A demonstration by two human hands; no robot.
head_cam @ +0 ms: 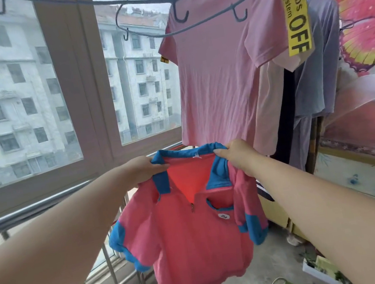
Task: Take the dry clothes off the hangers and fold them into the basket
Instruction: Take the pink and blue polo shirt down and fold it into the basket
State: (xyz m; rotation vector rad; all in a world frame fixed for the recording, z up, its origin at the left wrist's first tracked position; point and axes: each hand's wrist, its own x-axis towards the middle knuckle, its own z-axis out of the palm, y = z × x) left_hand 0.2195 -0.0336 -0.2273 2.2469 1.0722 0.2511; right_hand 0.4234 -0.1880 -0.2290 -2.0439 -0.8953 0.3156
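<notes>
1. Our left hand (141, 170) and right hand (236, 156) reach forward, each curled round one side of the blue collar of a small pink shirt (194, 232).
2. We see a large pink T-shirt (216, 77) hanging behind them, beside the window (16, 93).
3. That small shirt, off any hanger, dangles from our grip above the balcony floor, just below the T-shirt's hem.
4. We see a lavender shirt (327, 50) hanging further right.
5. A yellow strap (296, 13) hangs in front of it.
6. A blue wire hanger (133, 1) crosses overhead.
</notes>
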